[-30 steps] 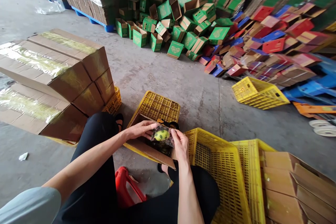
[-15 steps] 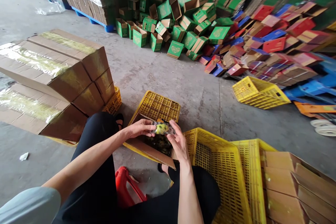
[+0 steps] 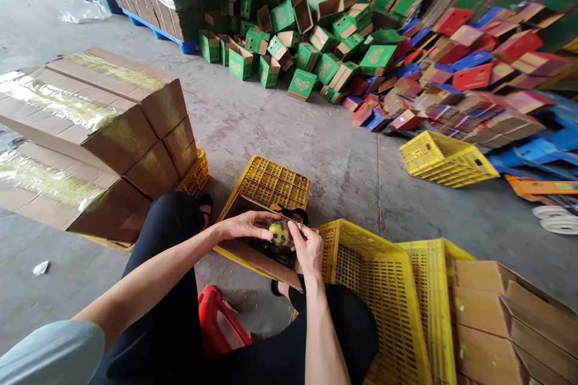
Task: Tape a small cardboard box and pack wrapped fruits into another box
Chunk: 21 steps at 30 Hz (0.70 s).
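Between my hands is a small clear plastic packet [image 3: 280, 234] with a yellow-green, dark-spotted content; its kind is unclear. My left hand [image 3: 253, 225] is closed on the packet's left side, thumb below and fingers above. With thumb and fingertips, my right hand [image 3: 307, 248] pinches the right end. Just under them an open cardboard box [image 3: 253, 257] rests on an overturned yellow crate [image 3: 275, 183]. Dark, mottled contents show in the box, mostly hidden by my hands. Behind my fingers lies a tape dispenser [image 3: 298, 215], orange and black, at the box's far edge.
Taped cartons [image 3: 121, 138] are stacked on the left. Yellow crates [image 3: 379, 289] and more cardboard boxes [image 3: 487, 307] stand close on the right. A red stool [image 3: 214, 322] is below me. Green boxes [image 3: 300, 84] and red boxes [image 3: 472, 76] are heaped behind.
The packet has moved slightly right and down and turned between my hands. My left hand has shifted right over it, and my right fingers have closed into a pinch. The tape dispenser shows more.
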Each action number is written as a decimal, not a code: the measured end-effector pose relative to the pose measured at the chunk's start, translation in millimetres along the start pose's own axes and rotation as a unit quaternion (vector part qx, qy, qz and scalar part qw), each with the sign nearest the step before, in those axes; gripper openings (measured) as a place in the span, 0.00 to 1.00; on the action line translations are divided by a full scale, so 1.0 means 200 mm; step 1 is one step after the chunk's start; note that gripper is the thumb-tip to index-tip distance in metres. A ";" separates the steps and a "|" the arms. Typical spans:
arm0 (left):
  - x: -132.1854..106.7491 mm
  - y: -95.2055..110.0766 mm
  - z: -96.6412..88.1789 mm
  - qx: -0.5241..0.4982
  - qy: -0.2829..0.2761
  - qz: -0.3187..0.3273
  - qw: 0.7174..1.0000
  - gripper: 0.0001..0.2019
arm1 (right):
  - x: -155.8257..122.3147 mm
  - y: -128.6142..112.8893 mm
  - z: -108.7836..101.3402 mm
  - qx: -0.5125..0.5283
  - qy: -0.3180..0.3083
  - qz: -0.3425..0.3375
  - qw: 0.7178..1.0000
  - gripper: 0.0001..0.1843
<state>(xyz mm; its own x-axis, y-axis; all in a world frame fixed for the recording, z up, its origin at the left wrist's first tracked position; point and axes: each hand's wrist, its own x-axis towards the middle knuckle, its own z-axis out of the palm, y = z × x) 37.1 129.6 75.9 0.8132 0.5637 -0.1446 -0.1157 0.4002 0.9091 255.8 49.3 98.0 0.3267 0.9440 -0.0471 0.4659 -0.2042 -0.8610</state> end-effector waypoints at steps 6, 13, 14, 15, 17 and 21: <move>0.00 -0.01 -0.01 0.087 0.052 -0.031 0.994 0.30 | 0.01 0.01 0.03 -0.014 -0.016 0.014 1.000 0.33; 0.01 -0.02 -0.14 0.286 0.137 -0.006 0.948 0.22 | 0.03 0.03 0.03 0.043 -0.054 0.066 0.995 0.43; 0.00 -0.02 -0.16 0.338 0.151 -0.005 0.929 0.20 | 0.04 0.05 0.04 0.045 -0.058 0.058 0.996 0.41; 0.00 -0.02 -0.17 0.387 0.167 -0.006 0.907 0.17 | 0.04 0.07 0.04 0.043 -0.063 0.049 0.996 0.38; -0.01 -0.03 -0.19 0.461 0.202 -0.013 0.864 0.11 | 0.05 0.11 0.04 0.020 -0.080 0.029 0.996 0.31; -0.02 -0.08 -0.19 0.553 0.229 -0.006 0.801 0.20 | 0.05 0.17 0.06 -0.090 -0.125 -0.040 0.987 0.15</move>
<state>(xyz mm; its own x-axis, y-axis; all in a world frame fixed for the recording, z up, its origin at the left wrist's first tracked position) 13.2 148.6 47.9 0.4860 0.8723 -0.0533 0.6727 -0.3344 0.6600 265.7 55.6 63.3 0.0803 0.9889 -0.1253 0.6277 -0.1478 -0.7643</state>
